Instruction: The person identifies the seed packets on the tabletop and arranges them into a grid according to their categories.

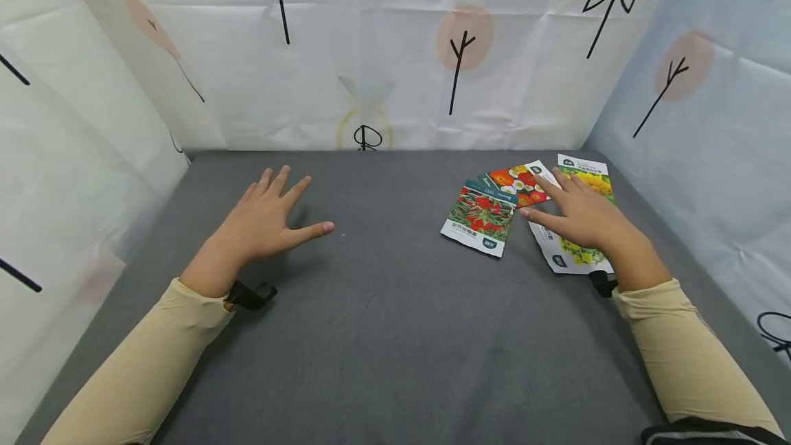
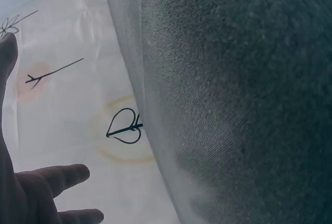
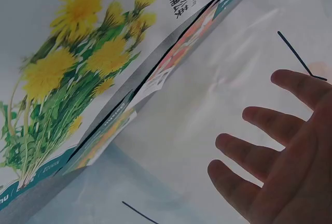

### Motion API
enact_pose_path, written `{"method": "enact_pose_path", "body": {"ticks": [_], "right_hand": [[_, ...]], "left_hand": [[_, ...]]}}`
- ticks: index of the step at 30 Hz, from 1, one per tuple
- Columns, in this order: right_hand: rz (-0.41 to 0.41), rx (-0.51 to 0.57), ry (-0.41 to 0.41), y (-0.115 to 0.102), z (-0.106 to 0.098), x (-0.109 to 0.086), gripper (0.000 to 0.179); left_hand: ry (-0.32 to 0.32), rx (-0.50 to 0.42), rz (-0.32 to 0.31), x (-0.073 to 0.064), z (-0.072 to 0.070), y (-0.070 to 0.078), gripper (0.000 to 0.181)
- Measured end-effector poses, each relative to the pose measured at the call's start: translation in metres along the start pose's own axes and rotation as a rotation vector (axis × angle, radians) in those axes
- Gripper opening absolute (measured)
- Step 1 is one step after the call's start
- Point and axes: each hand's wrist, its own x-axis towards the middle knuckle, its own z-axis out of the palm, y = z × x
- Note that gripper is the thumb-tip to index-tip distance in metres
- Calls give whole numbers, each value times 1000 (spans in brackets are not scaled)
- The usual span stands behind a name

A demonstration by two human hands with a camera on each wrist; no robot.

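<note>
Several flat seed packets printed with flowers lie at the right back of the table. My right hand (image 1: pixel 581 215) hovers over them with fingers spread, holding nothing. Under it is a packet with yellow dandelions (image 1: pixel 571 256), large in the right wrist view and partly hidden by the hand in the head view. Beyond the fingers lies a yellow-flower packet (image 1: pixel 592 172). To the left, a red-flower packet (image 1: pixel 482 217) overlaps an orange, red and white one (image 1: pixel 525 184). Far from the packets, at the left, my left hand (image 1: pixel 259 222) is spread wide above the table, holding nothing.
The table (image 1: pixel 371 335) is covered in grey cloth. White fabric printed with plants (image 1: pixel 395 74) hangs along its back edge, with more fabric at both sides. Each wrist wears a black strap (image 1: pixel 252 295).
</note>
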Motion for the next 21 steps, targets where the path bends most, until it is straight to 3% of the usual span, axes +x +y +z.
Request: {"method": "enact_pose_path", "body": {"ticks": [13,21], "right_hand": [[44,-16,-70,6,-4,-10,96],[69,-26,-83,12,-1,-14,99]], "left_hand": [[84,-9,127,8,9,9,105],[92,-6,166,16,12,18,105]]}}
